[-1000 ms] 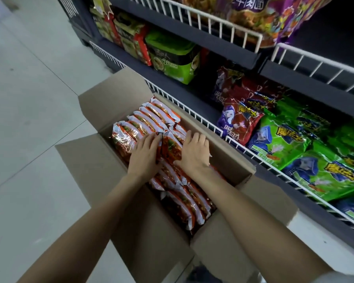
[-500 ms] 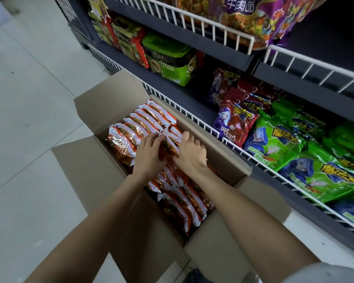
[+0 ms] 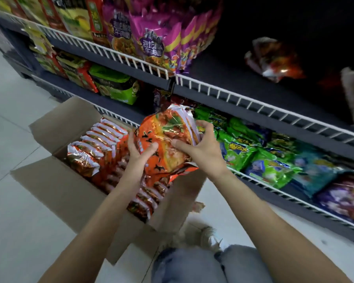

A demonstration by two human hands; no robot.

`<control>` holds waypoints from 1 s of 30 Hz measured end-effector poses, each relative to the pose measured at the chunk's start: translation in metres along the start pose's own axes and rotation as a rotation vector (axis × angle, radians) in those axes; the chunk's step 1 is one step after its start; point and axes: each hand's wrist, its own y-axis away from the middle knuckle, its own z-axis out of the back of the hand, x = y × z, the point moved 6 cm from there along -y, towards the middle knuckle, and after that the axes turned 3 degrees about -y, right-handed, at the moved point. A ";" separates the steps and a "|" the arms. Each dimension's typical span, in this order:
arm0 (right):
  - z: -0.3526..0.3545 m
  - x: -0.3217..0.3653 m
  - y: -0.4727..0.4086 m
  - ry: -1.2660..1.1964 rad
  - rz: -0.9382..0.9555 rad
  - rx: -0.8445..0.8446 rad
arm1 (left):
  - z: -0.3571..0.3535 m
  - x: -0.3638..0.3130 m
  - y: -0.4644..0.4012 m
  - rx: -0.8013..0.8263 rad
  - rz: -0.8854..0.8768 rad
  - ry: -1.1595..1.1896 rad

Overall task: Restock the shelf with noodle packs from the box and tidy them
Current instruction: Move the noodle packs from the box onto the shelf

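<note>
Head view shows a bundle of orange noodle packs held up above the open cardboard box, in front of the shelf's lower white wire rail. Both hands grip the bundle — the left hand clasps its near left side with the thumb laid across the front wrapper, and the right hand holds the right side, fingers curled round the stacked edges and the thumb pressed on the front. Several packs sit together in this grasp; how many, I cannot tell.

Below and to the left, rows of the same orange packs stand on edge inside the box, which rests on the pale tiled floor with its flaps spread open. Right of the hands, green snack bags lie on the lower shelf behind the rail. Higher up, purple noodle bags stand on the upper shelf — beside them the dark shelf space holds a couple of blurred orange packs. Jeans-clad knees and a shoe show at the bottom edge.
</note>
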 end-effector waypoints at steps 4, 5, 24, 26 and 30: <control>0.079 -0.001 0.038 -0.242 -0.061 -0.181 | -0.081 -0.013 0.022 0.169 -0.033 0.018; 0.099 0.000 0.046 -0.300 -0.068 -0.229 | -0.101 -0.016 0.026 0.198 -0.037 0.022; 0.466 -0.022 0.063 -0.058 0.105 -0.849 | -0.515 -0.027 0.033 0.674 -0.653 -0.699; 0.484 -0.034 0.058 -0.032 0.067 -0.894 | -0.540 -0.014 0.033 0.660 -0.686 -0.746; 0.501 -0.050 0.053 0.086 0.068 -0.892 | -0.574 0.011 0.026 0.627 -0.710 -0.987</control>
